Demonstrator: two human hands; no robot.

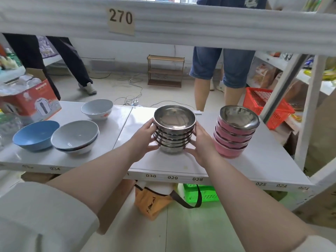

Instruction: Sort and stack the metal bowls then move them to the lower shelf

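Observation:
A stack of several plain steel bowls [174,131] stands upright on the white shelf [263,160], near its middle. My left hand [145,137] presses against the stack's left side and my right hand [201,142] against its right side, so both hands clasp it. To the right, apart from my hands, stands a second stack of several metal bowls with pink outer walls [234,133]. The space under the shelf is mostly hidden by my arms.
On the shelf's left part sit a blue bowl [35,135], two nested grey-white bowls [75,136], a pale bowl [97,108] and a red kettle box [29,102]. An orange bag [152,200] and a green basket [207,193] lie below. Two people stand behind; a red basket [267,106] sits at right.

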